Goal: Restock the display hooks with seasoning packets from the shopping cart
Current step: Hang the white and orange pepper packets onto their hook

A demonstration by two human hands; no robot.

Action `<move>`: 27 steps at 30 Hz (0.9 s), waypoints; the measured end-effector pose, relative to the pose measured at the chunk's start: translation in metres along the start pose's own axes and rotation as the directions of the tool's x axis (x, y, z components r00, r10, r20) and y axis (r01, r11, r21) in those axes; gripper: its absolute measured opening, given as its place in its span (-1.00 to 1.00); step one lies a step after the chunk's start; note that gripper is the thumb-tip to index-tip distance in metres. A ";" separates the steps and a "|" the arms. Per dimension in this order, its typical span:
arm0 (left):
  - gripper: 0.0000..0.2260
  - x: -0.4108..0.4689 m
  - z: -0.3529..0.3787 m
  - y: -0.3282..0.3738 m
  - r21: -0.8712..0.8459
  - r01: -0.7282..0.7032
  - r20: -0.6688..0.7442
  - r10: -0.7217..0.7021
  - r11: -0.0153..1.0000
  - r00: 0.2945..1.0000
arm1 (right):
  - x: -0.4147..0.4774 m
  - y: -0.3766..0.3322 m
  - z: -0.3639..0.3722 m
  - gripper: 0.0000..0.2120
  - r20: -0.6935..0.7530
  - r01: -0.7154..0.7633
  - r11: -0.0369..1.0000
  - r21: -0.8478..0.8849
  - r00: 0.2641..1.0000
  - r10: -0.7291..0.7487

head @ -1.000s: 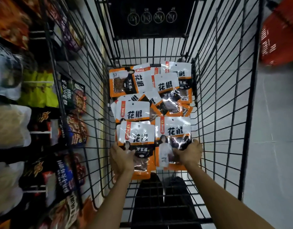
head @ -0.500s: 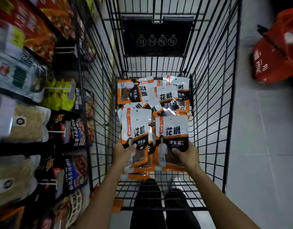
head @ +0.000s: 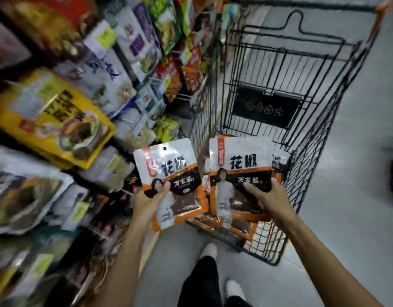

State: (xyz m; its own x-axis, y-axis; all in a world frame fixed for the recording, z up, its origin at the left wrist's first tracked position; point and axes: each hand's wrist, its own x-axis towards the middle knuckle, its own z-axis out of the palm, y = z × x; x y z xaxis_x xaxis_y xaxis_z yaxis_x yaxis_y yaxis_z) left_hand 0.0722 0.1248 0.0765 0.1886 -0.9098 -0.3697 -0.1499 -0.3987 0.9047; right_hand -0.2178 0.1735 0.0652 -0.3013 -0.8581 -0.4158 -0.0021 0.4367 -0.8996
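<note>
Head view: a seasoning packet is held in each hand at the near end of the shopping cart.

The left packet is gripped by the left hand at its lower left edge, with the thumb on the front and the fingers curled behind; it is tilted and sits between the cart's left wall and the display shelves. The right packet is pinched the same way by the right hand at its lower right edge, above the cart's near end. The two packets' inner edges are just apart. More packets are seen in the cart. The shelves are blurred, so no hooks can be made out. Open floor is seen to the right of the cart.
</note>
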 end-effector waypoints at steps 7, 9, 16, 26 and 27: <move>-0.71 -0.129 -0.113 -0.015 -0.167 -0.022 -0.298 -0.029 0.986 0.954 | -0.065 -0.039 0.052 -0.79 0.304 0.181 0.970 -0.160 0.944 -0.126; -0.67 -0.168 -0.144 -0.023 -0.196 -0.037 -0.388 -0.043 0.980 0.921 | -0.089 -0.045 0.078 -0.85 0.390 0.240 0.959 -0.152 0.906 -0.165; -0.55 -0.299 -0.233 -0.073 -0.336 -0.094 -0.578 -0.127 0.937 0.806 | -0.178 -0.038 0.162 -0.92 0.697 0.283 0.954 -0.099 0.704 -0.136; -0.76 -0.462 -0.350 -0.152 -0.357 -0.204 -0.750 -0.150 0.911 0.645 | -0.336 0.018 0.273 -0.90 0.853 0.303 0.949 -0.086 0.515 -0.086; -0.72 -0.476 -0.362 -0.158 -0.362 -0.215 -0.757 -0.152 0.907 0.635 | -0.353 0.025 0.282 -0.88 0.855 0.300 0.951 -0.080 0.510 -0.089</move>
State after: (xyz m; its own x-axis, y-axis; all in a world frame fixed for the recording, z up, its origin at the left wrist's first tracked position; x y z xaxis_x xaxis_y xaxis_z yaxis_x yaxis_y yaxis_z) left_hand 0.3576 0.6625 0.1864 0.8777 -0.4299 -0.2119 0.1747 -0.1249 0.9767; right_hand 0.1575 0.4110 0.1518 0.6620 -0.7078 -0.2466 -0.1688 0.1798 -0.9691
